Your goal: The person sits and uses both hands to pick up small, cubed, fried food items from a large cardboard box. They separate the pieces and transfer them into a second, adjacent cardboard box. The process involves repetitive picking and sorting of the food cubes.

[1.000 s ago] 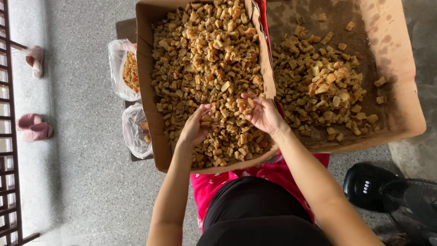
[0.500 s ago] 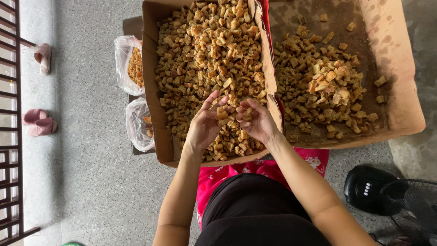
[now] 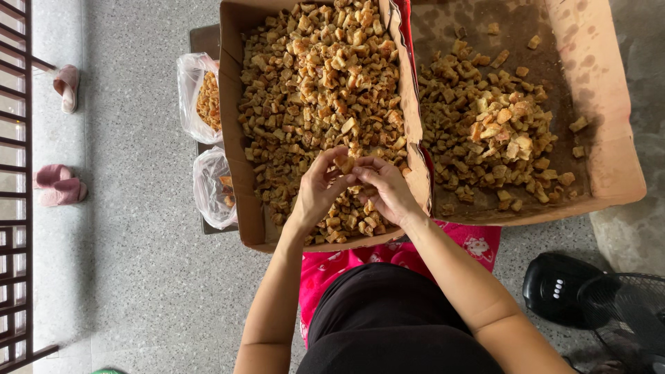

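Both hands meet mid-frame over the left box: left hand pinches one chunk; right hand, curled, apparently grips it too. I would keep that pinch light, working over the heap.

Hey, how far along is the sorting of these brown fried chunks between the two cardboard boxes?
Looks early. Done: a modest pile lies in the right box, much of its stained bottom bare. In hand: left hand and right hand meet over the left box, fingers pinching one chunk. Left: that box is heaped nearly full of chunks.
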